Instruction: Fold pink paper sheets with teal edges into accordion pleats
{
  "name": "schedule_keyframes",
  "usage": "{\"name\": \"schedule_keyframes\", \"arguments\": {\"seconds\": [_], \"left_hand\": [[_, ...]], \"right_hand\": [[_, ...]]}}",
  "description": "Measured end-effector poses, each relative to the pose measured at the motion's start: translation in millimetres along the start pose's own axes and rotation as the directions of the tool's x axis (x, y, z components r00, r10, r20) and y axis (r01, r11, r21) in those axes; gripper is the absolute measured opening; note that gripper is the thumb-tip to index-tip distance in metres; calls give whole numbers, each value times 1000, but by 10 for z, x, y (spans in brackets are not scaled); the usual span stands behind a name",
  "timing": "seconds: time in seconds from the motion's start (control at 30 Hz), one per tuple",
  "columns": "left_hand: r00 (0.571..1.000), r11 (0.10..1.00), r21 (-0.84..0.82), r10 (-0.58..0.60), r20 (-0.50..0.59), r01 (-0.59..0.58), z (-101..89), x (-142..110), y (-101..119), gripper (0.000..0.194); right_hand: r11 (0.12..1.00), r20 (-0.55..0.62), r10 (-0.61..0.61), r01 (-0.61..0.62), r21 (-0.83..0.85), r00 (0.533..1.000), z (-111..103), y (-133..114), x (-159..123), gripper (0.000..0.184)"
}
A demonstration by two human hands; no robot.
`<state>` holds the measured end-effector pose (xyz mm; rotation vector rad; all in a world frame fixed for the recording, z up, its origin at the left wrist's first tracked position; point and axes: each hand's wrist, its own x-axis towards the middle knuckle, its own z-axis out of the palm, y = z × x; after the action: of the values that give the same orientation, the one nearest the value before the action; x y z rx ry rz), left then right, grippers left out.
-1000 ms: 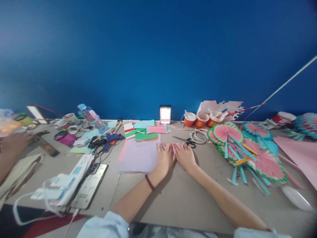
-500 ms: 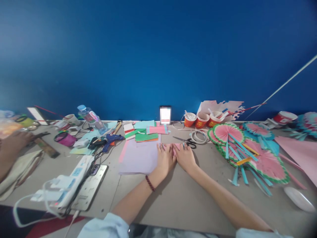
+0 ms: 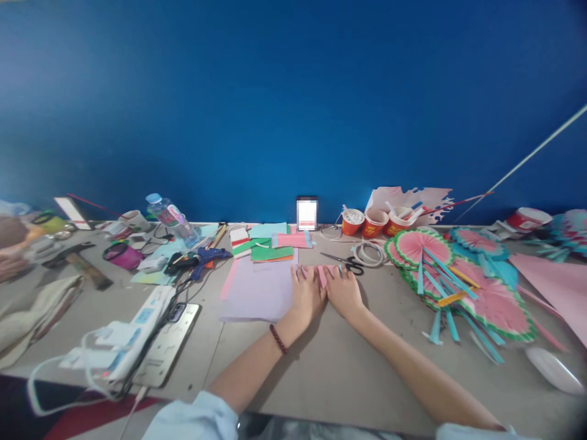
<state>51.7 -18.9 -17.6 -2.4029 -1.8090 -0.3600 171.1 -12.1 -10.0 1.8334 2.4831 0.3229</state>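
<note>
My left hand [image 3: 306, 297], a dark red bead bracelet at its wrist, lies palm down with fingers stretched out on a small piece of pink paper [image 3: 323, 276]. Beside it my right hand [image 3: 343, 294] presses flat on the same paper, fingers spread. Most of the paper is hidden under both hands. A stack of lilac paper [image 3: 257, 290] reaches under the left fingers. Just beyond the right fingertips lie black-handled scissors [image 3: 352, 266]. Green sheets [image 3: 272, 252] and a pink pleated strip with blue ends [image 3: 292, 239] rest behind the lilac stack.
Pink paper fans [image 3: 493, 293] with green edges and blue strips lie at right. Red paper cups [image 3: 375, 223] stand along the blue wall. On the left are a phone [image 3: 167, 348], a power strip [image 3: 142, 330], a blue glue gun [image 3: 204, 263], a bottle [image 3: 172, 219] and a hammer [image 3: 89, 272].
My hands stay in place on the pink paper; the right fingers are slightly more spread. At far left another person's hand has moved away from the hammer.
</note>
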Motion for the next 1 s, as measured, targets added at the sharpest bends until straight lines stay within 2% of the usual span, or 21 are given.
{"name": "schedule_keyframes", "arguments": {"seconds": [0.2,0.6,0.8,1.0], "left_hand": [[1000,998,54,-24,18,23,39,2,15,49],[1000,1000,-23,-4,-24,3,22,-25,-38,49],[1000,999,33,-1,26,0,-4,-3,-34,47],[999,1000,0,-27,44,27,-2,19,-42,44]], "right_hand": [[1000,-14,20,-20,-8,1000,23,-29,13,44],[1000,-40,5,-6,-7,999,54,-8,-12,44],[1000,-51,15,-15,5,999,64,-26,10,43],[999,-16,32,-31,30,999,-8,-47,55,40]]}}
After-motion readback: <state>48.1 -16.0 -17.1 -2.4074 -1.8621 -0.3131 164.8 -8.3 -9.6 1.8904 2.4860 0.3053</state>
